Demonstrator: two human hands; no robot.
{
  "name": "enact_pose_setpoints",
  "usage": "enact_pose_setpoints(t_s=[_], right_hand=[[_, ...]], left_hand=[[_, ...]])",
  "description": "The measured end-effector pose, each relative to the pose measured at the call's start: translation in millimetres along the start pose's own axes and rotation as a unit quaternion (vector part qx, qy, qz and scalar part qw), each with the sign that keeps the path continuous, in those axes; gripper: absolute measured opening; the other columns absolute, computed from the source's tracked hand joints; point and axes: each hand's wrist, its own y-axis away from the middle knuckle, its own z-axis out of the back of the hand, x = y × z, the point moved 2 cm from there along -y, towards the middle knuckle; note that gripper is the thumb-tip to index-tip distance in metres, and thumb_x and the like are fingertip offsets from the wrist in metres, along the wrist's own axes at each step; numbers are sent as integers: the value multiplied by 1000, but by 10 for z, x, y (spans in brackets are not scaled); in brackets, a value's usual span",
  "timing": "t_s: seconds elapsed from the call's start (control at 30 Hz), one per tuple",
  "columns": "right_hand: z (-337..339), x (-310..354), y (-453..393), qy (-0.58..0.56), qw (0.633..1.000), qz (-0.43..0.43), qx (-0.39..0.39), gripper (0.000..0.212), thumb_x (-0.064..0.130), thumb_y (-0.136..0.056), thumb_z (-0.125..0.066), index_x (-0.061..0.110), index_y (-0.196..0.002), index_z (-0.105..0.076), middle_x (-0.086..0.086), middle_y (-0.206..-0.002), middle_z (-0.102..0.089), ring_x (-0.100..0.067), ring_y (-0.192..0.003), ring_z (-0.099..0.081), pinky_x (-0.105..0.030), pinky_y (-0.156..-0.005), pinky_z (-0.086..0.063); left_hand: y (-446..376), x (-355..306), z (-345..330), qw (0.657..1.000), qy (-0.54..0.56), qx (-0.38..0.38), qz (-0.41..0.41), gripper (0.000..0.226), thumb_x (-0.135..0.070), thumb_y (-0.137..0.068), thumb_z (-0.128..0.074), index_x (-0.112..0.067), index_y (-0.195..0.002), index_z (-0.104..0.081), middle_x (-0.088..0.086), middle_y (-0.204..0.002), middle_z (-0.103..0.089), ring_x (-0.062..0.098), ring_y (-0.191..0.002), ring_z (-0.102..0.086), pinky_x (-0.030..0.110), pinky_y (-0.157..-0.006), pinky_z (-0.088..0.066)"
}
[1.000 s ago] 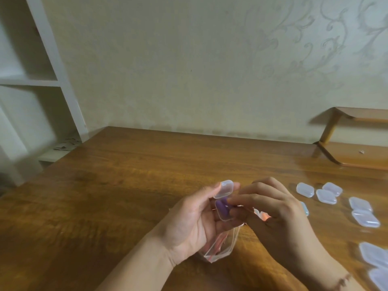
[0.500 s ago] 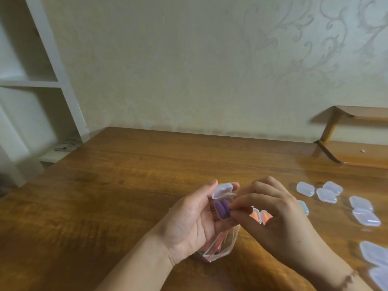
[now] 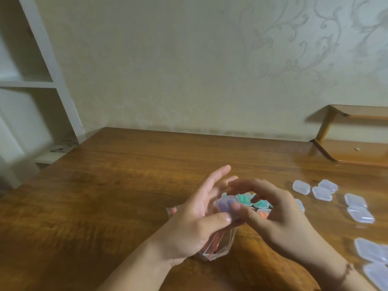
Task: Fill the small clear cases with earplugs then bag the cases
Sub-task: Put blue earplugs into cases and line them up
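Observation:
A small clear case with purple earplugs [image 3: 225,203] sits between my two hands, its lid down. My left hand [image 3: 195,221] holds it from below with thumb on its near edge and fingers spread upward. My right hand [image 3: 275,215] presses its thumb onto the case. Behind the hands lie filled cases with green earplugs [image 3: 244,198] and one with orange earplugs [image 3: 264,213]. A clear plastic bag with red-striped seal [image 3: 218,246] lies under my left hand, partly hidden.
Several empty clear cases [image 3: 321,191] lie on the wooden table [image 3: 126,185] to the right, more at the lower right edge [image 3: 371,255]. A wooden shelf stand [image 3: 354,152] sits at the back right. White shelving [image 3: 42,85] stands at left.
The case's lid, raised earlier, is now down over the purple earplugs. My left fingers have spread open upward and my right thumb now presses on the case.

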Motion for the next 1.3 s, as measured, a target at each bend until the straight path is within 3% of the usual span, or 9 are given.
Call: enact_pose_setpoints(t_s=[0.13,0.23,0.3,0.43,0.57,0.73,0.87,1.03,1.3], right_hand=[[1,10,4,-68,998,-10,-14,16,33,-81,-76,35,-96,-70,15,-96,-72,-9,-90,-66,-22,-76,-51],[-37,-5,-20,-180,983,-35,-27,16,18,-77,-78,26,-89,-69,-4,-86,-73,-19,-75,-68,-35,-68,-55],[-26,-36,-34,-251,964,-64,-50,17,16,-73,-78,18,-87,-68,-12,-84,-72,-26,-72,-67,-31,-62,-52],[33,-30,-37,-309,944,-106,-43,25,12,-71,-75,2,-92,-65,-18,-86,-72,-29,-77,-70,-29,-66,-57],[146,12,-47,-249,962,-114,-12,16,13,-77,-75,9,-92,-69,-8,-86,-74,-24,-81,-73,-36,-73,-59],[483,-72,-14,-186,972,-140,-30,12,6,-79,-74,11,-89,-70,-1,-82,-75,-14,-76,-73,-24,-68,-59],[797,-254,106,-124,978,-155,-63,11,8,-80,-74,14,-89,-71,4,-80,-75,-9,-73,-72,-18,-63,-56],[1092,-614,256,-15,982,-184,-47,12,14,-85,-71,25,-90,-72,12,-80,-74,0,-74,-69,-14,-62,-53],[1065,-903,442,144,964,-222,32,16,23,-88,-63,32,-100,-71,18,-90,-68,5,-81,-60,-6,-61,-43]], left_hand=[[7,-22,-26,996,-66,-14,-54,70,3,-92,-54,-37,-146,-34,-8,-154,-39,10,-132,-52,30,-103,-48],[6,4,-67,985,-127,-60,-98,61,3,-93,-59,-33,-140,-46,-13,-139,-58,10,-119,-63,26,-91,-54],[8,17,-62,951,-228,-134,-161,49,-6,-90,-68,-31,-131,-57,-9,-121,-70,13,-105,-71,31,-82,-60],[-5,22,-10,824,-444,-201,-289,41,-32,-83,-70,-18,-122,-67,-14,-122,-64,2,-114,-61,20,-89,-55],[-49,-34,-55,797,-480,-208,-300,43,-41,-81,-71,-14,-114,-70,-16,-111,-63,-6,-108,-58,7,-87,-47],[-260,-94,-348,755,-573,-182,-260,41,-24,-74,-85,-18,-112,-69,-9,-109,-62,3,-94,-59,11,-77,-53],[-539,-114,-745,766,-584,-147,-224,33,-25,-81,-79,-24,-112,-66,-14,-109,-55,4,-91,-58,18,-75,-55],[-864,137,-1059,810,-552,-135,-143,44,-32,-91,-68,-33,-133,-54,-19,-130,-49,3,-117,-49,15,-97,-42],[-981,517,-1161,760,-635,-87,-109,38,-34,-92,-65,-27,-129,-61,-13,-125,-59,10,-121,-43,25,-100,-28]])
